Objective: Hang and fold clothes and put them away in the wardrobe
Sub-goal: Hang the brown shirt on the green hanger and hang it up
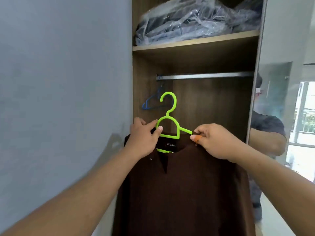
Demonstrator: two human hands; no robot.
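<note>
Brown fabric of the shirt [184,193] hangs on a green hanger [167,120] held up before the open wardrobe [196,46], below its rail [204,76]; the left hand [144,137] grips the hanger's neck loop and the right hand [214,142] pinches the shoulder cloth at the hanger's arm. Best to settle both shoulders evenly, then lift the hook over the rail. Inside, the upper shelf holds plastic-wrapped dark clothes [196,21], and a blue hanger [152,102] hangs at the left
</note>
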